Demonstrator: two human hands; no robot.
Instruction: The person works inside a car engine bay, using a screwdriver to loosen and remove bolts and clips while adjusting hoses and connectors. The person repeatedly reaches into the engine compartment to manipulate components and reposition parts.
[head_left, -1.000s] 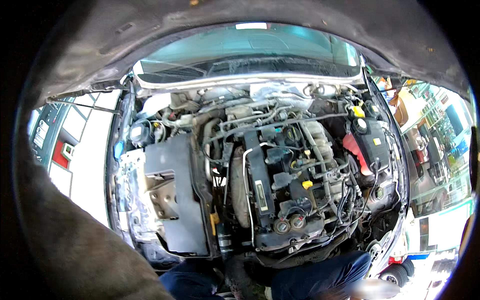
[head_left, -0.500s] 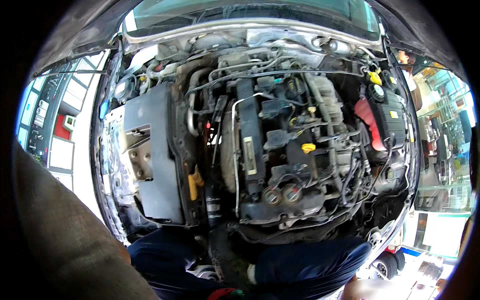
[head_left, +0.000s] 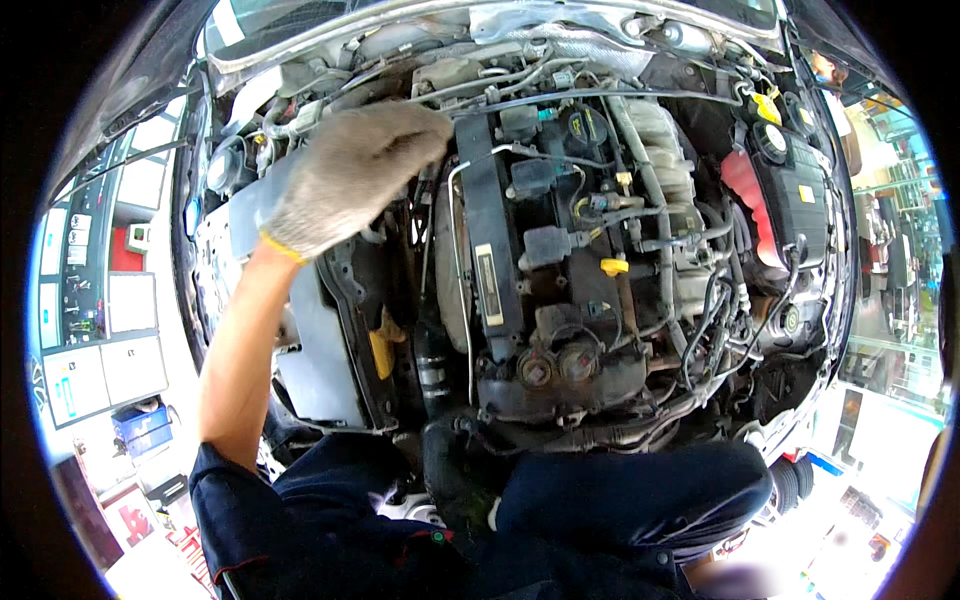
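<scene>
My left hand [head_left: 360, 170], in a knitted grey-brown glove with a yellow cuff, hangs over the left side of an open engine bay. Its fingers look curled together and a little blurred; anything inside them is hidden. Just right of the knuckles are a thin grey pipe [head_left: 600, 97] and the dark engine cover [head_left: 490, 220] with a pale label. Beneath the glove and forearm lies a broad grey plastic panel [head_left: 315, 365], partly covered. Black ignition coils [head_left: 548, 246] and a yellow loop handle [head_left: 614, 267] sit on the engine. My right hand does not show.
A black and red-pink reservoir [head_left: 800, 200] stands at the right of the bay. A yellow-tan piece [head_left: 383, 350] lies in the gap beside the panel. My dark blue trouser legs [head_left: 640, 500] reach over the near edge. Tyres [head_left: 790, 485] are on the floor at right.
My left arm, earlier a large knitted shape close at the lower left, has swung out over the engine bay. The view has shifted, showing more of my clothing.
</scene>
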